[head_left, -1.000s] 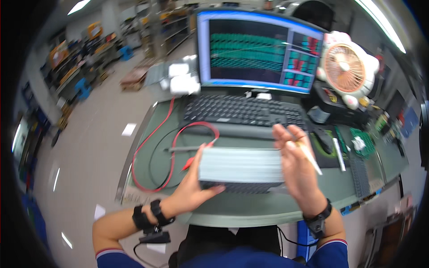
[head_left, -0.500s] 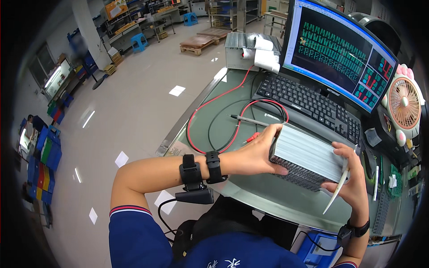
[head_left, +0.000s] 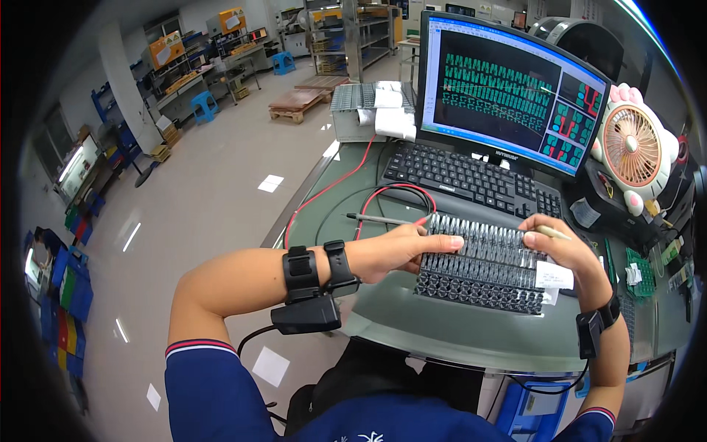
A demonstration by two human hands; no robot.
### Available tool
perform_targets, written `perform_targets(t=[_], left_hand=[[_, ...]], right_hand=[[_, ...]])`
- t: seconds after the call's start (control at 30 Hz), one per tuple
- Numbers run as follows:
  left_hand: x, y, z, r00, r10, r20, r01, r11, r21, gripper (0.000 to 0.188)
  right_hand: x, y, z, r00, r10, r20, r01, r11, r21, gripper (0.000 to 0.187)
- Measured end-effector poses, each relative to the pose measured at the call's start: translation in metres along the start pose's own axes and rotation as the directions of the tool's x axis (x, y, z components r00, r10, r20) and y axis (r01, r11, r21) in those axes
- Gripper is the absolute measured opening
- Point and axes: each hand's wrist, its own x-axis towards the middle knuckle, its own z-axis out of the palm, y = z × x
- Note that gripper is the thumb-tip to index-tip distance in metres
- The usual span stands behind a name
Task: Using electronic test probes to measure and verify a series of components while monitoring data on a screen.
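Observation:
Both of my hands grip a grey rectangular stack of thin patterned panels [head_left: 482, 258] above the near part of the bench. Its visible face carries rows of repeated narrow loops and ridges. My left hand [head_left: 401, 249] is closed on the left end, thumb pressed on the face and fingers hidden beneath. My right hand [head_left: 563, 247] is closed on the right end, its thumb also on the face. A slim beige stick [head_left: 552, 233] lies across the right hand's fingers; its other end is hidden. A white paper label [head_left: 554, 275] hangs at the stack's lower right corner.
Beyond the stack are a black keyboard [head_left: 471, 180] and a monitor [head_left: 508, 88]. A grey pen-like probe [head_left: 379, 219] and a red cable [head_left: 331, 193] lie on the green bench top [head_left: 324, 228]. At right stand a fan [head_left: 632, 146] and a green tray [head_left: 640, 271].
The stack has been turned in my hands, so its patterned face with the label now shows instead of the striped silver side. The beige stick has swung upward. The head view has shifted.

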Motion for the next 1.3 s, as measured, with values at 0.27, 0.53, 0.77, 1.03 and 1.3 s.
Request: perform_targets(t=[0.27, 0.53, 0.77, 1.03, 1.3], left_hand=[[0.006, -0.01, 0.001, 0.992, -0.123, 0.012, 0.121, 0.989, 0.08, 0.059], [0.017, 0.004, -0.001, 0.946, -0.307, -0.1, 0.319, 0.937, 0.142, 0.059], [0.006, 0.08, -0.011, 0.918, -0.062, -0.392, 0.396, 0.216, 0.893, 0.062], [-0.021, 0.027, -0.043, 0.904, 0.207, -0.374, 0.341, 0.18, 0.923, 0.049], [0.006, -0.032, -0.065, 0.874, 0.485, -0.012, 0.178, -0.297, 0.938, 0.034]], right_hand=[[0.001, 0.033, 0.008, 0.998, -0.031, -0.046, 0.033, 0.999, 0.041, 0.038], [-0.007, 0.009, 0.015, 0.913, -0.395, -0.097, 0.384, 0.916, -0.12, 0.028], [-0.002, 0.038, 0.011, 0.852, -0.47, -0.232, 0.453, 0.883, -0.123, 0.025], [-0.003, 0.039, 0.003, 0.847, -0.348, -0.402, 0.453, 0.868, 0.203, 0.008], [0.001, 0.047, 0.01, 0.954, -0.146, -0.261, 0.296, 0.592, 0.75, 0.008]])
